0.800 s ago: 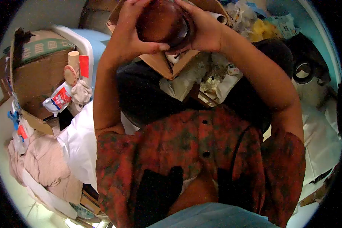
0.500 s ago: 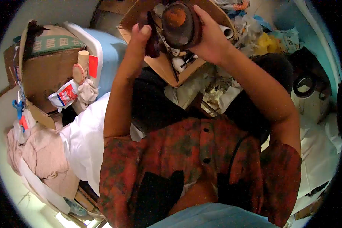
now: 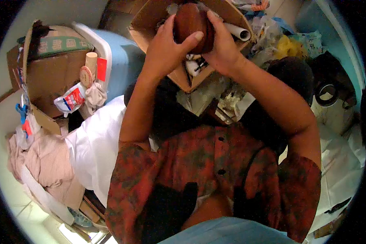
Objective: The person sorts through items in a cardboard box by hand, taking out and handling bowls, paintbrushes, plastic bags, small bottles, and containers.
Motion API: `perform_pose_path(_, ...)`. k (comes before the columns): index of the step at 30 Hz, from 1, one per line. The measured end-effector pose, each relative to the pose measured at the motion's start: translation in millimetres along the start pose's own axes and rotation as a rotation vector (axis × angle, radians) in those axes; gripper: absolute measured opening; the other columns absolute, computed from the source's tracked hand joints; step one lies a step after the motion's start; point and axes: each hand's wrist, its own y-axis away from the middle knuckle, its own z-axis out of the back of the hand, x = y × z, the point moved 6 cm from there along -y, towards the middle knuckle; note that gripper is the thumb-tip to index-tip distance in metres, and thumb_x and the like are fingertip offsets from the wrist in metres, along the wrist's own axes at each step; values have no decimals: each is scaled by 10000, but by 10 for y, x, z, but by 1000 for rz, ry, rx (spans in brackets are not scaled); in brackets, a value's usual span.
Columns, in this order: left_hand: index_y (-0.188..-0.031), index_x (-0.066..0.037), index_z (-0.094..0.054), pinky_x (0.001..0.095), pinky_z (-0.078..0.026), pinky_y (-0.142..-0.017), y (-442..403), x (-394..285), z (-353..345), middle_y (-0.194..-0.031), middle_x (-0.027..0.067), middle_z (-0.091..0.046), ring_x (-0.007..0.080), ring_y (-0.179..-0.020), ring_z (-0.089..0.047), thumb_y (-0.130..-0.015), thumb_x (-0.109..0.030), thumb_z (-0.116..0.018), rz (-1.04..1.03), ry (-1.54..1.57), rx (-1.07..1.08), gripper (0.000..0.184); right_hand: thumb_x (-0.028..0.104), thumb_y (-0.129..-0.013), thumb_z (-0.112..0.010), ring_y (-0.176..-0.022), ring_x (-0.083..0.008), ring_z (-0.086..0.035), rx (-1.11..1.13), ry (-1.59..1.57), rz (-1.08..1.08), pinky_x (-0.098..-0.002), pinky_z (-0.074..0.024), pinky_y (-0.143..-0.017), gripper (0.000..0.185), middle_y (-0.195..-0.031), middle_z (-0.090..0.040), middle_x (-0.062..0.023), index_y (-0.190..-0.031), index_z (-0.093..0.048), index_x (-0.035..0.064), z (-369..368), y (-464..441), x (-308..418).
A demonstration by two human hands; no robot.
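Observation:
Over the open cardboard box, my two hands hold a dark brown, rounded lidded container (image 3: 189, 26). Its smooth reddish-brown lid faces me. My left hand (image 3: 166, 51) is wrapped around the lid's left side, thumb across the lower face. On the other side, my right hand (image 3: 225, 46) grips the darker body, its fingers partly hidden behind it. Lid and body sit together, though I cannot tell whether they are fully closed. Below them, the cardboard box (image 3: 187, 83) contains a white tube (image 3: 243, 34) and small white and black items.
At left stand a blue bin (image 3: 120, 51) with a white rim and a brown carton (image 3: 55, 73). A white and red pouch (image 3: 72, 99) hangs near a pale wooden cylinder (image 3: 91, 61). Plastic bags (image 3: 290, 46) lie at upper right, beside a black tape roll (image 3: 326, 94).
My left hand has moved right and brought the lid against the container's body. The orange-brown patch visible on the body before is now covered. My right hand has barely moved.

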Motion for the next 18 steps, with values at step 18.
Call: perform_pose_path(18, -1370, 10, -102, 359, -351, -976, 165, 91, -178, -1296, 206, -357, 285, -1182, -409, -653, -300, -746, 14, 670, 44, 1013, 402, -942, -352, -1224, -211, -352, 235, 453, 237, -310, -288, -1015, 561, -1351, -337, -83, -1418, -130, 204, -132, 32, -3)
